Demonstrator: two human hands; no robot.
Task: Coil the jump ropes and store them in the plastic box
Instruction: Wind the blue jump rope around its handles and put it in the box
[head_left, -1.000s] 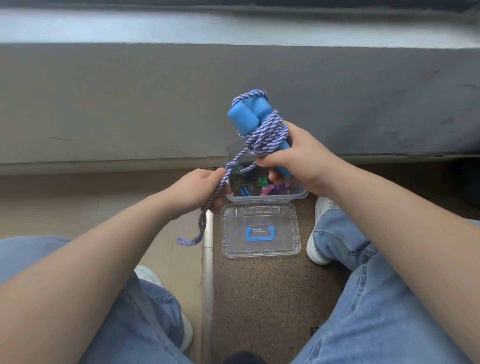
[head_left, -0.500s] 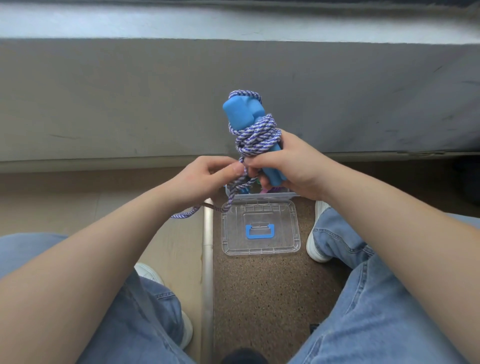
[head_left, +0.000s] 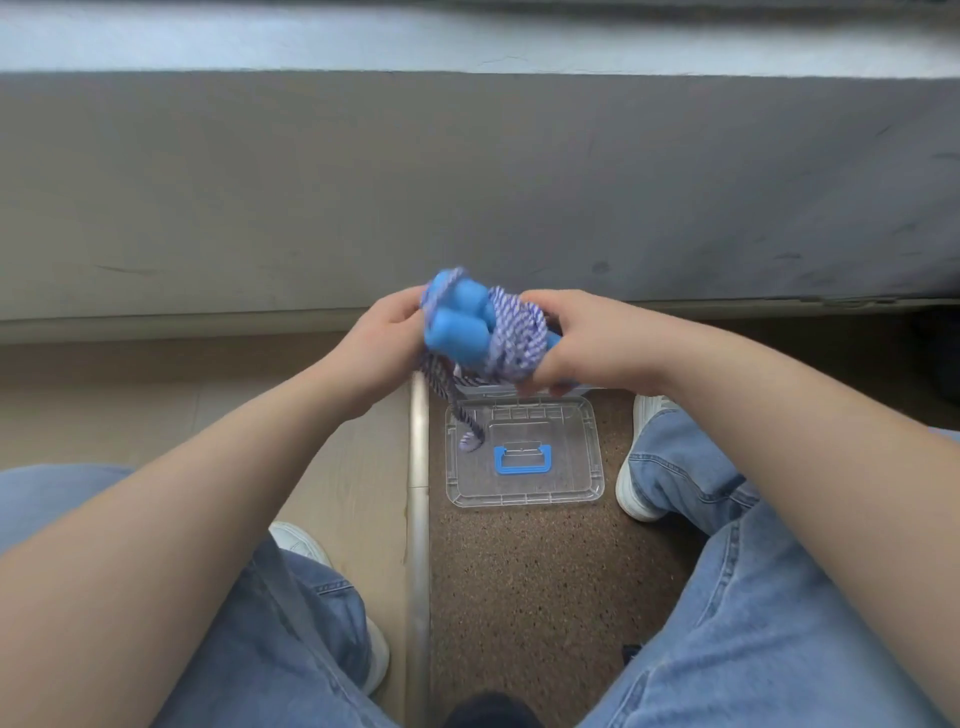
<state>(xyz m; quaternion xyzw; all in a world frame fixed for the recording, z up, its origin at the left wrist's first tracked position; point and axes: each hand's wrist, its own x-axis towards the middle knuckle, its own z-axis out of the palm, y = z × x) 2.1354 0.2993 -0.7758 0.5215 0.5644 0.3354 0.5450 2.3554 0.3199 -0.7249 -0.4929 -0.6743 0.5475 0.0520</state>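
A jump rope (head_left: 470, 332) with two blue foam handles and purple-white cord wound round them is held between both hands above the floor. My right hand (head_left: 582, 338) grips the wound bundle from the right. My left hand (head_left: 382, 338) holds its left side, where a loose cord end (head_left: 462, 415) hangs down. The plastic box (head_left: 584, 388) sits on the floor under my hands and is almost fully hidden. Its clear lid (head_left: 561, 483) with a blue handle lies flat just in front of it.
A grey wall with a low ledge (head_left: 156, 322) runs across ahead. A metal strip (head_left: 418, 519) divides pale flooring on the left from brown speckled flooring. My jeans-clad legs and white shoes (head_left: 641, 488) flank the lid.
The bundle has tipped from upright to lying toward me and dropped lower. My left hand moved up onto its left side, and the loose end now dangles over the lid.
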